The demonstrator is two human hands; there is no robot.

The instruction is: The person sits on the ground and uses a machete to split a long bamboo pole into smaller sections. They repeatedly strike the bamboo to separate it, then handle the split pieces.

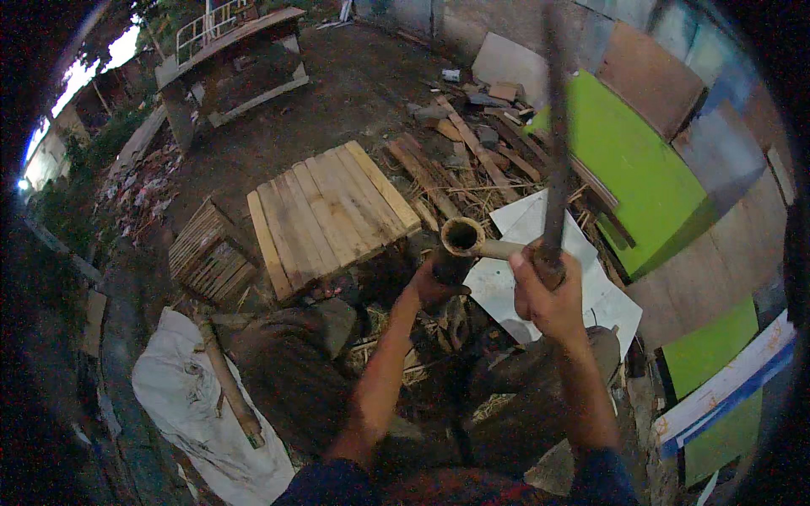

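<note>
My left hand (pixel 437 291) is wrapped round the side of a dark, hollow bamboo tube (pixel 463 235), held upright with its round opening facing up. Between the tube's rim and my right hand (pixel 548 295) runs a short pale stick (pixel 499 250); whether it is fixed to the tube, I cannot tell. My right hand is closed on a long dark rod (pixel 556 135) that stands nearly upright and is blurred toward its upper end. Both hands are above my bent legs.
Ahead stands a low wooden slat table (pixel 325 215), with a slatted crate (pixel 213 257) on its left. A bamboo pole (pixel 228 384) lies on a white sack (pixel 181 371). Scrap wood (pixel 472 139), a white sheet (pixel 498 291) and green boards (pixel 629 169) are on the right.
</note>
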